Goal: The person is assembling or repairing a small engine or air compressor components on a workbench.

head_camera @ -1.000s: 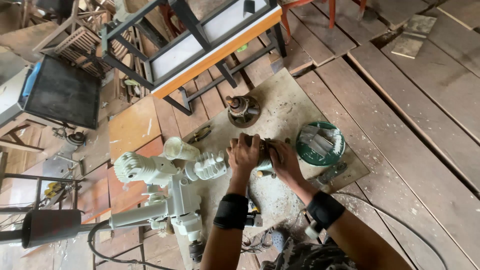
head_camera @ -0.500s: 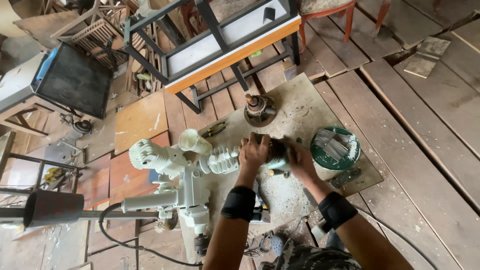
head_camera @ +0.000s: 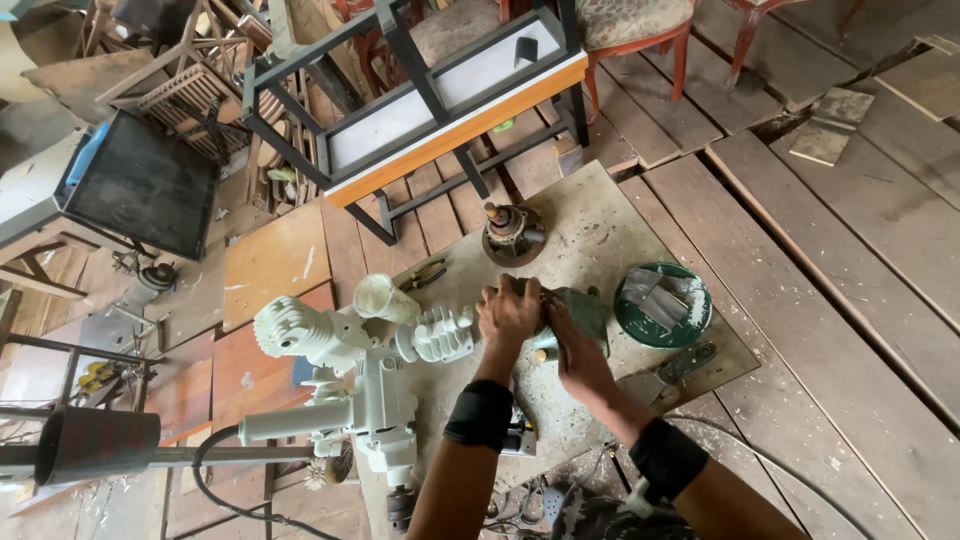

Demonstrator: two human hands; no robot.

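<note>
- The left hand [head_camera: 508, 312] is closed over the top of a dull green metal housing [head_camera: 582, 312] that sits on a dusty board [head_camera: 600, 235] laid on the wooden floor [head_camera: 850, 250].
- The right hand [head_camera: 578, 355] is clamped on the near side of the same housing, fingers curled around it; both wrists wear black bands.
- The housing sits about mid-board, just beside the white finned cylinder [head_camera: 440, 335] of a pale engine assembly [head_camera: 350, 370] that stretches off to the left.
- A cream plastic cup [head_camera: 385, 298] lies tilted against the top of that assembly.
- To the right of the housing, near but apart from it, stands a round green dish [head_camera: 630, 318] with flat grey metal pieces lying in it.
- A dark flat metal part [head_camera: 685, 362] lies on the board just below the dish.
- Farther up the board, well apart from the hands, a rusty brown motor part [head_camera: 512, 232] stands upright.
- A pair of pliers [head_camera: 424, 275] lies at the board's left edge.
- A black metal frame with an orange-edged panel [head_camera: 450, 125] stands beyond the board.
- A dark tube [head_camera: 95, 445] on a rod juts in at lower left, with a black cable [head_camera: 215, 490] looping beneath it.
</note>
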